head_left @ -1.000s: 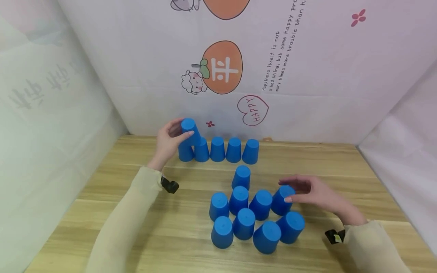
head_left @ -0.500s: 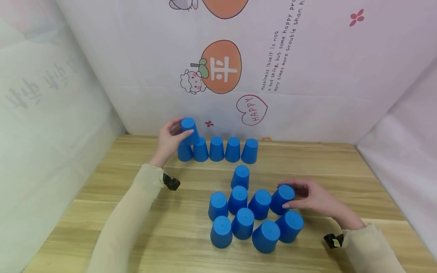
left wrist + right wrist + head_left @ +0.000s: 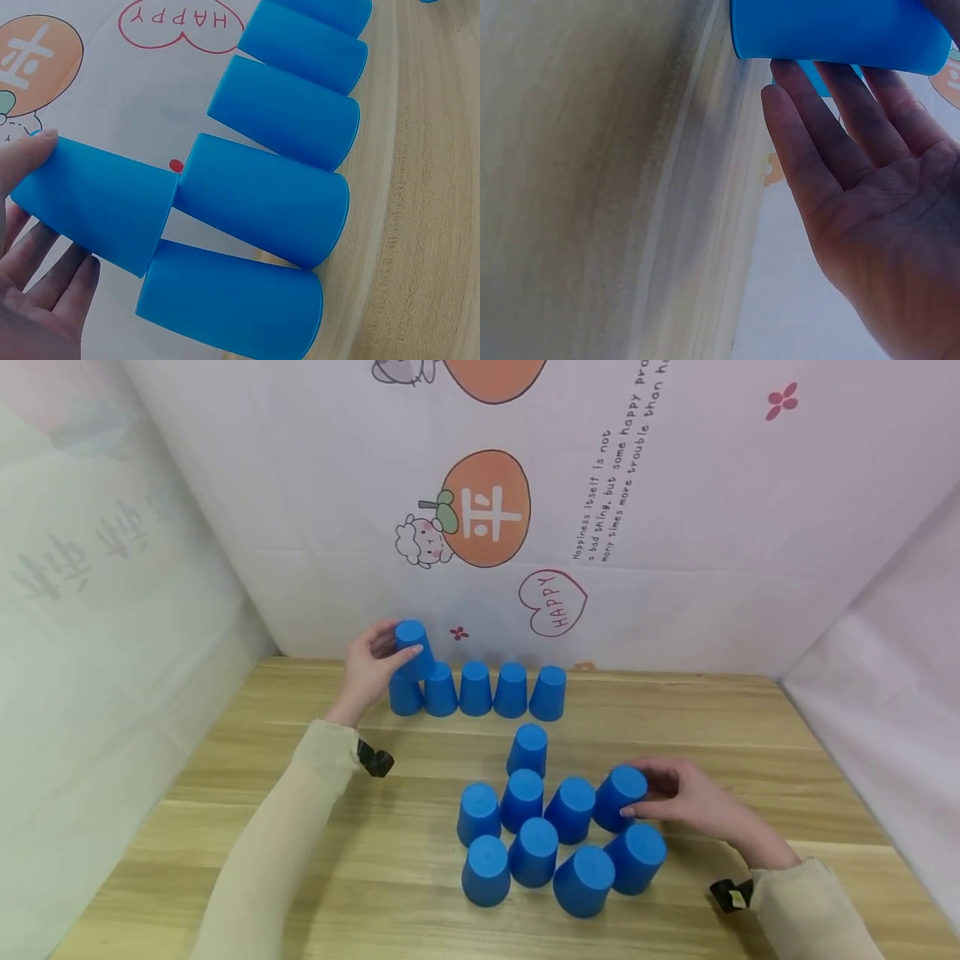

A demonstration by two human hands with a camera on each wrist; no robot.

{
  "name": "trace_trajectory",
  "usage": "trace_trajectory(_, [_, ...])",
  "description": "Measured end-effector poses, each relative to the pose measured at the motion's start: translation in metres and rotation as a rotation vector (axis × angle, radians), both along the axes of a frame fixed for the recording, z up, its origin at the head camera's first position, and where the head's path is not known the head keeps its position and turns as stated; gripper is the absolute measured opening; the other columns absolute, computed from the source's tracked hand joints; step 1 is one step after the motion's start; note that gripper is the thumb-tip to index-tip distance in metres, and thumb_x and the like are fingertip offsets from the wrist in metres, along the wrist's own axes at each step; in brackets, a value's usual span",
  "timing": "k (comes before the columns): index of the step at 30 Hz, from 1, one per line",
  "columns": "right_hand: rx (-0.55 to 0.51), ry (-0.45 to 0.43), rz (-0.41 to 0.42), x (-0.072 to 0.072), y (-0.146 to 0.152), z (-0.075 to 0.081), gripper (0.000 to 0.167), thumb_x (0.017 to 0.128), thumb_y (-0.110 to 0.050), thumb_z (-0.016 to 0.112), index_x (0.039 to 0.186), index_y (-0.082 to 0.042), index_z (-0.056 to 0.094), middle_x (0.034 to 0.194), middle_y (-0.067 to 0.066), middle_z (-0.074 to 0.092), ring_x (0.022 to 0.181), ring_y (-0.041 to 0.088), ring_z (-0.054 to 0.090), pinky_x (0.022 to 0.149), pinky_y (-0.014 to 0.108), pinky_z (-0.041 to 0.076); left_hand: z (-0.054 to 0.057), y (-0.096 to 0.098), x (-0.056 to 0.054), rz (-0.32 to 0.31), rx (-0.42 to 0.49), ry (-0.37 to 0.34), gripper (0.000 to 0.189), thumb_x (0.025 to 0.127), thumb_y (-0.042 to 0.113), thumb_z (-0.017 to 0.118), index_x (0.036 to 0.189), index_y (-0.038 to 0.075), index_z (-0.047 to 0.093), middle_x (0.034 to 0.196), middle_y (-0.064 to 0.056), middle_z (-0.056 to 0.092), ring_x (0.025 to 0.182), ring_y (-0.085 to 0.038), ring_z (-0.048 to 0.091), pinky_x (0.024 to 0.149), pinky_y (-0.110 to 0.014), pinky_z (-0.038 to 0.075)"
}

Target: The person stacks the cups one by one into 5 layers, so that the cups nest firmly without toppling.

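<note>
My left hand (image 3: 369, 667) grips an upside-down blue plastic cup (image 3: 414, 652) between thumb and fingers. In the left wrist view this held cup (image 3: 97, 202) has its rim right at the bases of two cups, the end cup (image 3: 232, 300) and its neighbour (image 3: 262, 199), bridging them. They belong to a row of several upside-down cups (image 3: 476, 689) along the table's back. My right hand (image 3: 693, 797) holds another upside-down cup (image 3: 620, 799) at the right of the front group, thumb on its near side. The right wrist view shows the fingers (image 3: 855, 112) against that cup's wall.
Several more upside-down blue cups (image 3: 534, 852) stand close together at the front middle, with one cup (image 3: 528, 750) behind them. A printed white cloth (image 3: 675, 527) rises behind the wooden table (image 3: 375, 860), and further cloths hang at both sides.
My right hand has come slightly lower and closer round its cup, its thumb now against the side. The cup in my left hand has shifted slightly left over the row's end.
</note>
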State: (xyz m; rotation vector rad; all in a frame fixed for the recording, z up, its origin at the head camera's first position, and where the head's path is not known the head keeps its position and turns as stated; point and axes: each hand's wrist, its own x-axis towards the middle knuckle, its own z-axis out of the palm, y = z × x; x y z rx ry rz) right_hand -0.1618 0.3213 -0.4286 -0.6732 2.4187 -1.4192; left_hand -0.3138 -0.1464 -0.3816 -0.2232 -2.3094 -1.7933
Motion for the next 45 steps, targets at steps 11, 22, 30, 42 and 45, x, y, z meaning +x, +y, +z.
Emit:
trace_trajectory(11, [0.044,0.024,-0.089,-0.005,-0.002,0.011,0.043,0.092,-0.016,0.078,0.131,-0.003,0.063,0.115,0.006,0.071,0.101,0.022,0.067,0.084,0.031,0.057,0.003,-0.001,0.002,-0.014,0.028,0.024,0.068,0.09,0.026,0.081,0.147,0.006,0.049,0.148,-0.01,0.054,0.134,-0.028,0.051,0.112,-0.041,0.04])
trace_trajectory(22, [0.063,0.115,-0.113,-0.024,-0.009,0.032,0.043,0.092,-0.016,0.078,0.13,-0.004,0.064,0.114,0.005,0.071,0.101,0.024,0.067,0.084,0.031,0.057,0.008,-0.019,0.019,0.029,0.067,0.117,0.066,0.088,0.02,0.084,0.144,0.004,0.052,0.145,-0.011,0.056,0.135,-0.024,0.051,0.113,-0.037,0.039])
trace_trajectory(30, [0.073,0.163,-0.174,-0.044,-0.025,0.052,0.042,0.094,-0.022,0.076,0.131,-0.007,0.063,0.115,0.006,0.071,0.103,0.027,0.067,0.085,0.031,0.056,0.012,-0.014,0.052,-0.043,0.022,0.202,0.06,0.087,0.012,0.083,0.141,0.005,0.056,0.143,-0.009,0.058,0.134,-0.02,0.052,0.112,-0.034,0.039])
trace_trajectory(42, [0.078,0.207,-0.212,-0.085,-0.06,0.079,0.049,0.094,-0.035,0.076,0.134,-0.011,0.062,0.121,0.007,0.068,0.106,0.028,0.066,0.089,0.047,0.056,-0.005,0.011,0.099,-0.252,-0.064,0.165,0.062,0.085,0.014,0.086,0.14,0.01,0.057,0.14,-0.001,0.061,0.132,-0.016,0.053,0.113,-0.041,0.038])
trace_trajectory(45, [0.085,0.21,-0.24,-0.096,-0.07,0.083,0.052,0.092,-0.042,0.076,0.134,-0.013,0.062,0.123,0.008,0.067,0.109,0.029,0.065,0.091,0.052,0.055,-0.011,0.016,0.109,-0.285,-0.091,0.126,0.063,0.085,0.017,0.087,0.14,0.012,0.057,0.139,-0.001,0.061,0.131,-0.015,0.053,0.112,-0.042,0.039])
